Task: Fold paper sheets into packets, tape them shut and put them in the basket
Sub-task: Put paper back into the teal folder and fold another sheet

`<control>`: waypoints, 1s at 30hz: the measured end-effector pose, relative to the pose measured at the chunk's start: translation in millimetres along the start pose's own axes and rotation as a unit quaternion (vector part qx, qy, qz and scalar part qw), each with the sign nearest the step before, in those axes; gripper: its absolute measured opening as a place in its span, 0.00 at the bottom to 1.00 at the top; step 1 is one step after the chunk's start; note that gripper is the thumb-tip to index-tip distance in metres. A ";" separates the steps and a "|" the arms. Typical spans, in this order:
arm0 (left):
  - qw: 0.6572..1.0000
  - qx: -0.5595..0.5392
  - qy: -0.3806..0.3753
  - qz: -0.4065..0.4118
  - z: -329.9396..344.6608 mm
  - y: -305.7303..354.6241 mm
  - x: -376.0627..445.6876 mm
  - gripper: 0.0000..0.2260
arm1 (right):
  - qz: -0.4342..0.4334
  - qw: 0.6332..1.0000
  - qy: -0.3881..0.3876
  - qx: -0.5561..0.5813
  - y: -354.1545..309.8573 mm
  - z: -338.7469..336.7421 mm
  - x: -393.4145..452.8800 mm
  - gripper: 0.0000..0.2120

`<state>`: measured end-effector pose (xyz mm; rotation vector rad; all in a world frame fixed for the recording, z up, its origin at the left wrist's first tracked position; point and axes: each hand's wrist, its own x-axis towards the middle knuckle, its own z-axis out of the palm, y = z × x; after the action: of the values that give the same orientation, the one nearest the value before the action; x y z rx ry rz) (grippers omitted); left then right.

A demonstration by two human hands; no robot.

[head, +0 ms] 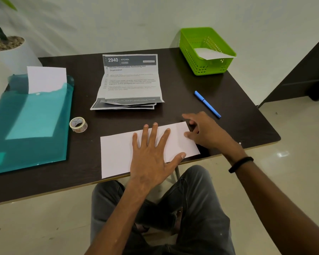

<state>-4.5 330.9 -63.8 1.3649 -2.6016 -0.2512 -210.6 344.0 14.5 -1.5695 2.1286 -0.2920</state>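
Left hand flat on the sheet, fingers straight and spread, palm pressing it down at the near edge of the table. Right hand at the sheet's right end, fingers loosely bent, tips touching the paper edge; can't tell if it's pinching. Black band on the right wrist. Tape just left of the sheet. Folder far left, white paper sticking out the top. Pen behind the right hand. Printed stack mid-table. Basket at far right corner, one packet inside.
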 end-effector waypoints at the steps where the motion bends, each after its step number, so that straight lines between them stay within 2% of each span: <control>1: 1.000 -0.003 -0.003 -0.002 -0.3 0.2 -0.1 0.42 | -0.015 0.999 -0.023 -0.018 2.5 -3.6 7.3 0.32; 5: 0.999 -0.015 -0.014 -0.030 -9.4 2.1 2.8 0.44 | -0.034 0.994 -0.095 -0.037 6.6 -17.1 17.0 0.35; 8: 0.997 0.010 -0.063 -0.053 -28.7 2.9 5.1 0.49 | -0.018 0.993 -0.117 -0.022 2.1 -13.5 0.8 0.35; 10: 0.992 0.019 -0.097 -0.080 -39.8 2.0 5.4 0.52 | 0.022 0.996 -0.085 -0.029 2.9 -0.9 -22.1 0.37; 12: 0.987 0.020 -0.111 -0.115 -47.1 1.6 3.0 0.54 | 0.063 0.998 -0.025 -0.010 4.5 14.6 -53.7 0.34; 15: 0.981 0.028 -0.130 -0.145 -53.4 6.9 -6.7 0.56 | 0.121 0.981 0.095 0.121 4.7 41.7 -103.3 0.26; 17: 0.975 0.022 -0.142 -0.166 -56.1 13.5 -13.0 0.55 | 0.169 0.924 0.150 0.307 -1.0 62.2 -124.6 0.26; 19: 0.970 -0.003 -0.155 -0.188 -58.4 19.6 -17.7 0.51 | 0.193 0.823 0.160 0.510 -10.4 80.1 -132.5 0.23; 20: 0.969 -0.022 -0.153 -0.191 -59.8 21.1 -20.6 0.48 | 0.197 0.782 0.167 0.567 -15.3 85.1 -133.4 0.20; 21: 0.970 -0.049 -0.144 -0.187 -60.1 20.6 -23.0 0.45 | 0.198 0.762 0.183 0.589 -18.8 87.6 -131.9 0.16; 22: 0.971 -0.089 -0.129 -0.181 -61.9 18.9 -25.6 0.41 | 0.191 0.760 0.204 0.587 -22.4 86.2 -130.5 0.13; 25: 0.963 -0.229 -0.053 -0.129 -73.7 12.8 -30.1 0.31 | 0.142 0.786 0.249 0.548 -30.6 66.8 -123.2 0.09; 28: 0.971 -0.229 0.057 -0.028 -94.1 12.1 -26.1 0.28 | 0.072 0.814 0.220 0.533 -42.4 32.6 -122.7 0.08; 30: 0.964 -0.241 0.109 0.019 -109.4 12.1 -20.0 0.27 | 0.036 0.833 0.198 0.515 -49.4 13.9 -125.8 0.06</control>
<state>24.0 347.7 43.1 1.0984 -2.1873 -0.6395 -133.3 448.0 55.3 -0.7949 1.7159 -1.5421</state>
